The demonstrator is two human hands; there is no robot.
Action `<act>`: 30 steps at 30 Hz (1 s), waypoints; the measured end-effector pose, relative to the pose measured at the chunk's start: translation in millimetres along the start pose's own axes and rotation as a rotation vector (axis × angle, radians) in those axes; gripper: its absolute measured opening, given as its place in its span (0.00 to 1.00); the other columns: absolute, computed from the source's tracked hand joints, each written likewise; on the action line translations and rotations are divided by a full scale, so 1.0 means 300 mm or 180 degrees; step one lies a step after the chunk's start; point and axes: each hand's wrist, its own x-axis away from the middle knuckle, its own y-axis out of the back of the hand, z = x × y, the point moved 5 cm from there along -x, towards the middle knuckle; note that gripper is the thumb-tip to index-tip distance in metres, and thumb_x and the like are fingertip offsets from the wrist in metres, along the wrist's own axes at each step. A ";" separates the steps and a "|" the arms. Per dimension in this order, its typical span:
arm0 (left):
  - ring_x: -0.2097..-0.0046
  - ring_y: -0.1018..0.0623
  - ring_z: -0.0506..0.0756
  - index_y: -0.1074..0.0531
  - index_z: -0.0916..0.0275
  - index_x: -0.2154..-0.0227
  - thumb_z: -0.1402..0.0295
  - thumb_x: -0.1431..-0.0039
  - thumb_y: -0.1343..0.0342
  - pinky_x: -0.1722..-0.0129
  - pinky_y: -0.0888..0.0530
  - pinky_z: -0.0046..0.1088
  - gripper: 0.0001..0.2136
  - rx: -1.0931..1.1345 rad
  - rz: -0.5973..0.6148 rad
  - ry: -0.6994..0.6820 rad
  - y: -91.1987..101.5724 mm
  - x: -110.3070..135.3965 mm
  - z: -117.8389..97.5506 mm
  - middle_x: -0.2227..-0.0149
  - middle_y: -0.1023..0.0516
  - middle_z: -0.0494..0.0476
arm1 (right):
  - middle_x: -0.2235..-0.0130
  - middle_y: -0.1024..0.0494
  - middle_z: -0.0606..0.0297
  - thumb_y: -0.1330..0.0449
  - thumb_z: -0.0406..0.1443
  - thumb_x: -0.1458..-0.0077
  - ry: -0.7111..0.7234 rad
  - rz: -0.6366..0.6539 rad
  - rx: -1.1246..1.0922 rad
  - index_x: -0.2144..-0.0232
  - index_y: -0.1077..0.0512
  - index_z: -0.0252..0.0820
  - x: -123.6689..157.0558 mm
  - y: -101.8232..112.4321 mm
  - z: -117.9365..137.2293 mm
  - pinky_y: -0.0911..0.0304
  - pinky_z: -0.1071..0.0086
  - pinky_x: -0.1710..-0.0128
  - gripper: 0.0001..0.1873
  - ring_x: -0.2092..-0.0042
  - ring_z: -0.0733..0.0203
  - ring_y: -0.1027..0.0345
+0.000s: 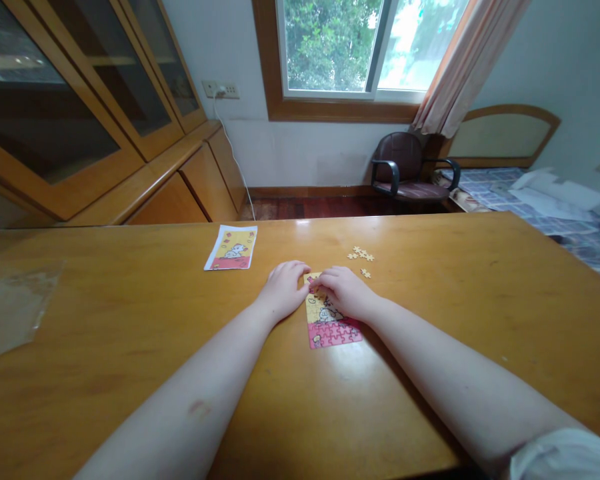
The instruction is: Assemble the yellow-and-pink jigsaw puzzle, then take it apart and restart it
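Note:
A small jigsaw puzzle (330, 325), yellow above and pink below, lies on the wooden table (130, 320) in front of me. My left hand (283, 288) rests at its upper left edge with fingers curled against the puzzle. My right hand (344, 291) covers the puzzle's upper part, fingers bent and pressed down near the top edge; what lies under the fingertips is hidden. A few loose puzzle pieces (361, 255) sit just beyond my right hand. A printed picture card (231, 247) showing the same yellow and pink design lies to the left, farther back.
A crumpled clear plastic sheet (13, 307) lies at the table's left edge. Wooden glass-door cabinets (80, 113) stand along the left wall. Beyond the table are a dark armchair (405, 170), a window with a curtain, and a bed (530, 193) on the right.

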 end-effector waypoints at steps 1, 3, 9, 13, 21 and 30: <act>0.47 0.28 0.60 0.27 0.60 0.56 0.67 0.45 0.45 0.43 0.33 0.41 0.13 0.0001 0.0002 -0.0003 0.000 0.000 0.000 0.50 0.25 0.59 | 0.63 0.21 0.60 0.44 0.29 0.40 0.0012 0.0015 0.0034 0.60 0.23 0.42 0.001 0.000 0.002 0.39 0.65 0.55 0.10 0.60 0.58 0.31; 0.46 0.28 0.60 0.27 0.60 0.55 0.67 0.45 0.45 0.43 0.33 0.41 0.14 0.0006 0.0008 -0.0004 0.001 0.000 0.000 0.50 0.25 0.59 | 0.62 0.20 0.60 0.44 0.30 0.40 0.0024 0.0023 0.0091 0.60 0.24 0.42 0.001 -0.001 0.006 0.39 0.65 0.56 0.10 0.61 0.58 0.31; 0.46 0.28 0.60 0.27 0.60 0.55 0.68 0.45 0.46 0.43 0.33 0.41 0.13 -0.0001 0.0022 0.0005 0.003 0.004 -0.003 0.50 0.25 0.59 | 0.61 0.20 0.59 0.41 0.33 0.41 -0.0034 -0.0043 0.0083 0.59 0.24 0.40 0.002 -0.011 0.001 0.39 0.65 0.56 0.08 0.61 0.58 0.31; 0.46 0.29 0.61 0.27 0.61 0.55 0.67 0.44 0.45 0.43 0.33 0.41 0.14 0.0004 0.0032 0.0010 0.004 0.004 -0.003 0.50 0.25 0.59 | 0.61 0.19 0.58 0.40 0.33 0.42 -0.0052 -0.0037 0.0032 0.59 0.24 0.40 0.004 -0.014 -0.002 0.38 0.65 0.56 0.08 0.61 0.58 0.30; 0.46 0.28 0.61 0.27 0.61 0.56 0.66 0.44 0.46 0.43 0.33 0.43 0.13 0.0056 -0.0004 0.0004 0.005 0.003 -0.001 0.50 0.25 0.60 | 0.61 0.20 0.59 0.39 0.33 0.43 -0.0132 -0.0045 -0.0074 0.59 0.25 0.40 0.001 -0.007 0.004 0.38 0.65 0.55 0.09 0.59 0.58 0.29; 0.45 0.29 0.60 0.28 0.63 0.55 0.70 0.45 0.47 0.41 0.34 0.42 0.14 0.0320 -0.0129 0.0068 0.016 -0.002 0.019 0.49 0.26 0.61 | 0.76 0.28 0.64 0.44 0.33 0.42 -0.0062 -0.0054 0.0115 0.79 0.26 0.39 0.019 0.048 -0.007 0.43 0.69 0.66 0.14 0.71 0.62 0.37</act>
